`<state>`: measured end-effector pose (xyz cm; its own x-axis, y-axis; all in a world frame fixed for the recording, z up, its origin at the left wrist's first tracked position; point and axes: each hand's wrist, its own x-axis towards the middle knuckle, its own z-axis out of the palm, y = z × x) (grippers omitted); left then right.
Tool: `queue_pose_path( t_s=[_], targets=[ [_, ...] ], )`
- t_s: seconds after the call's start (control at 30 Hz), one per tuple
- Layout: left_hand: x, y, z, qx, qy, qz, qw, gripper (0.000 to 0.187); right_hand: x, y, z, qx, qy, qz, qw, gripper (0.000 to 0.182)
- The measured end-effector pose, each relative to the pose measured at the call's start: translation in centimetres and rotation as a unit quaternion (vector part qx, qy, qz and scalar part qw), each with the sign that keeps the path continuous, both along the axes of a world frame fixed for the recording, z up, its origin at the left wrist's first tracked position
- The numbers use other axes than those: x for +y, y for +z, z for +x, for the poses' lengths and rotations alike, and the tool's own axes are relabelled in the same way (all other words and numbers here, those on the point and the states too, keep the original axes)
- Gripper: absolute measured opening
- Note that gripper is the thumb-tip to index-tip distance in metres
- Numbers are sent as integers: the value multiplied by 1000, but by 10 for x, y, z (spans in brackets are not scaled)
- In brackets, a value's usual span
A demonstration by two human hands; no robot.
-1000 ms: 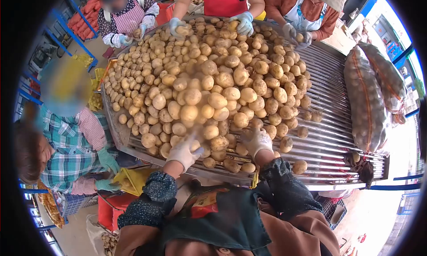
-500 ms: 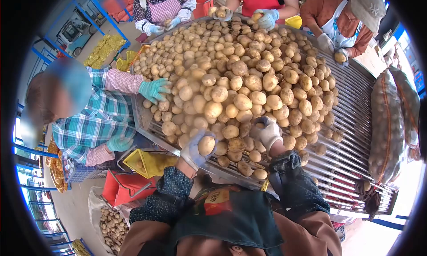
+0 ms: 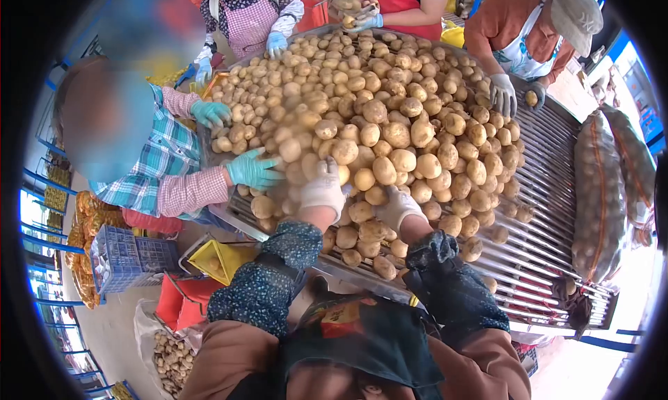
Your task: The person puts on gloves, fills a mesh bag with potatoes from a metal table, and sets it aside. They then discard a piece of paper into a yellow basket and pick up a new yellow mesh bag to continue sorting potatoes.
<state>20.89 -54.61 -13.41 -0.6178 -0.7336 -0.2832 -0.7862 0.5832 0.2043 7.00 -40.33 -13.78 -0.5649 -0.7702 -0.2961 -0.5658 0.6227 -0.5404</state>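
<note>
A large heap of potatoes (image 3: 396, 132) covers the slatted metal table (image 3: 550, 212). My left hand (image 3: 324, 190), in a pale glove, reaches onto the near part of the heap, back upward; whatever lies under its fingers is hidden. To its right, my right hand (image 3: 399, 208), also gloved, rests against potatoes at the near side, its fingertips partly hidden among them. A co-worker's teal-gloved hand (image 3: 253, 169) touches the heap just left of my left hand.
Co-workers stand at the left and far sides, their gloved hands near the heap. Full mesh sacks (image 3: 597, 198) lie at the right. A yellow container (image 3: 221, 259), a blue crate (image 3: 125, 259) and a sack of potatoes (image 3: 172, 362) are at the lower left.
My left hand no longer shows the potato it held and has moved up onto the heap. My right hand has shifted slightly left. The left co-worker now has both hands at the heap.
</note>
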Motion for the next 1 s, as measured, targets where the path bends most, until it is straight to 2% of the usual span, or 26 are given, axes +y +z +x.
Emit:
queue_pose_path(
  t_s=[0.07, 0.1, 0.17, 0.2, 0.23, 0.27, 0.3, 0.33, 0.37, 0.4, 0.43, 0.47, 0.5, 0.53, 0.6, 0.63, 0.67, 0.7, 0.73, 0.77, 0.8, 0.87, 0.9, 0.93, 0.97, 1.0],
  targets=[
    [6, 8, 9, 24, 16, 5, 1000, 75, 1, 0, -4, -118, 57, 31, 991, 68],
    [3, 14, 9, 22, 12, 4, 1000, 75, 0, -15, -10, -114, 67, 24, 991, 75],
    [-4, 28, 14, 85, 55, 144, 984, 69, 7, -3, -12, -109, 69, 7, 992, 74],
    [-14, 13, 21, 88, 55, 143, 984, 69, 10, 1, -12, -103, 75, -9, 992, 73],
    [-26, -16, 33, 239, 66, 263, 932, 65, 19, -19, -13, -157, 49, -53, 985, 65],
    [-29, -35, 44, 378, 76, 375, 843, 61, 28, -24, -7, -159, 51, -49, 985, 65],
    [-18, -11, 70, 382, 94, 461, 796, 53, 38, -24, 12, -327, 4, -139, 935, 61],
    [-16, -8, 75, 382, 98, 463, 794, 53, 41, -21, 18, -492, -50, -219, 841, 58],
    [-14, -8, 80, 392, -95, 311, 860, 49, 48, -14, 21, -557, -37, -237, 795, 51],
    [-11, -6, 85, 377, -281, 138, 871, 46, 46, -17, 24, -558, -38, -231, 796, 51],
    [6, 14, 87, 417, -71, 460, 781, 49, 42, -20, 31, -591, -44, -258, 763, 52],
    [9, -7, 94, 419, -67, 463, 778, 49, 37, -23, 37, -621, -49, -286, 728, 53],
    [7, -42, 100, 442, -163, 267, 841, 50, 32, -6, 46, -589, -57, -278, 757, 51],
    [6, -66, 124, 449, -248, 49, 857, 52, 26, -5, 68, -582, -49, -274, 764, 51],
    [4, -77, 138, 442, -216, 56, 869, 52, 13, -8, 79, -618, -36, -299, 726, 51],
    [5, -82, 141, 488, -87, 265, 827, 49, 6, 3, 90, -628, -40, -311, 712, 51],
    [4, -87, 145, 507, 47, 455, 730, 48, 2, -9, 90, -657, 10, -291, 695, 56],
    [2, -81, 153, 513, 58, 450, 728, 48, -2, -11, 97, -670, 9, -285, 686, 58],
    [0, -67, 163, 530, 115, 546, 638, 48, -9, -10, 105, -682, 10, -277, 677, 61],
    [1, -52, 176, 541, 168, 627, 535, 49, -12, -6, 111, -731, 29, -236, 640, 64],
    [0, -47, 188, 540, 215, 698, 418, 51, -20, -5, 121, -735, 37, -223, 640, 64],
    [-5, -63, 218, 549, 223, 709, 383, 53, -36, -8, 148, -772, -17, -192, 606, 65],
    [-8, -72, 238, 551, 220, 723, 355, 55, -47, -8, 165, -807, -4, -180, 562, 66],
    [-13, -76, 262, 556, 218, 732, 328, 57, -61, 4, 183, -781, 4, -178, 599, 65],
    [-12, -76, 280, 562, 258, 693, 369, 59, -72, -8, 197, -768, 21, -156, 621, 63],
    [-12, -65, 303, 568, 256, 696, 357, 61, -82, -23, 210, -754, 39, -136, 642, 62]
  ],
)
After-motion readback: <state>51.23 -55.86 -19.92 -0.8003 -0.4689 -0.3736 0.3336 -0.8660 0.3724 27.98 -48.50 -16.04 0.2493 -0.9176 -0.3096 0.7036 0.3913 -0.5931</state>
